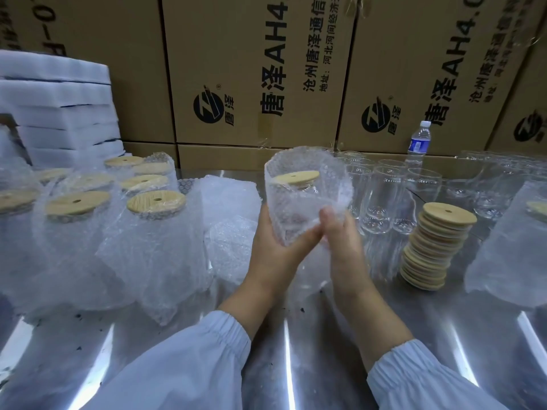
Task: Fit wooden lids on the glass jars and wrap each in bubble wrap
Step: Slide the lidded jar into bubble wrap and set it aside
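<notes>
At frame centre, a clear glass jar [299,202] sleeved in clear bubble wrap [334,179] is clasped at its base by the left hand [270,235] and right hand [340,232], held together. If that grip is loosened, the wrap could spring open or the jar slip. Its long axis is near upright, with the round pale wooden lid [297,176] uppermost.

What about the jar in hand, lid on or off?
On: the lid sits across the mouth of the jar, inside the bubble wrap.
</notes>
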